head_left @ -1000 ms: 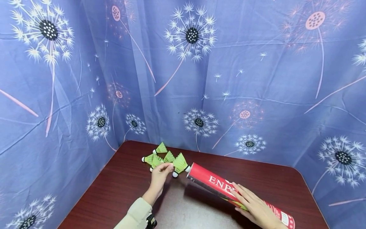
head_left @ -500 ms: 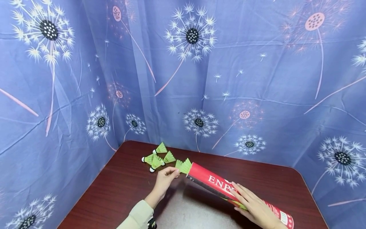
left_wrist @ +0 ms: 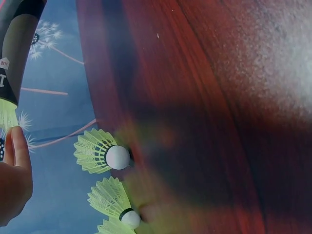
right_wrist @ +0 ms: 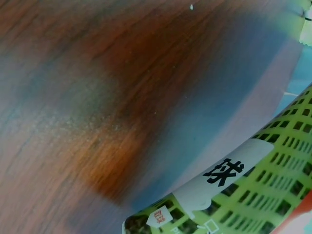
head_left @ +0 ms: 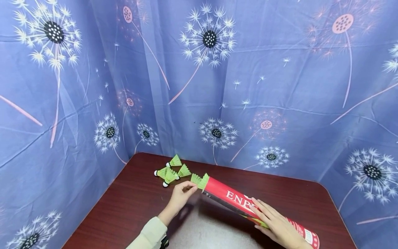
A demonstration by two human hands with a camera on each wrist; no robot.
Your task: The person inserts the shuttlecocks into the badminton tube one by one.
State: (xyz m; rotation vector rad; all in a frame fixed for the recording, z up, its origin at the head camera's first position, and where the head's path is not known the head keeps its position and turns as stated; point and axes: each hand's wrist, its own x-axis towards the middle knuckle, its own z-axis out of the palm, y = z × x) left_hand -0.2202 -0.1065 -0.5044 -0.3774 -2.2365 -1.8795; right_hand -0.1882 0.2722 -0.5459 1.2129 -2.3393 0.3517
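Note:
A red cardboard shuttlecock tube (head_left: pixel 230 199) slants above the table, its mouth facing left. My right hand (head_left: pixel 275 223) grips its middle, fingers laid across the top and thumb on the near side. At the mouth, my left hand (head_left: pixel 180 197) pinches the skirt of a yellow-green shuttlecock (head_left: pixel 195 178) between thumb and fingertips. Another skirt edge (head_left: pixel 204 180) pokes out of the tube beside it; the corks of both are hidden. In the left wrist view, the left hand's fingers (left_wrist: pixel 19 148) touch the skirt just below the tube's dark rim (left_wrist: pixel 12 92).
Several yellow-green shuttlecocks with white corks lie at the table's back left, one shuttlecock (head_left: pixel 175 161) farthest back and another shuttlecock (head_left: pixel 169 177) nearer the left hand. The dark red wooden table (head_left: pixel 124 207) meets a blue dandelion-print curtain (head_left: pixel 186 121) behind.
The left hand has moved right toward the tube. The shuttlecock skirts have slid into its mouth, and their white corks have gone out of sight. The right hand and tube have hardly moved.

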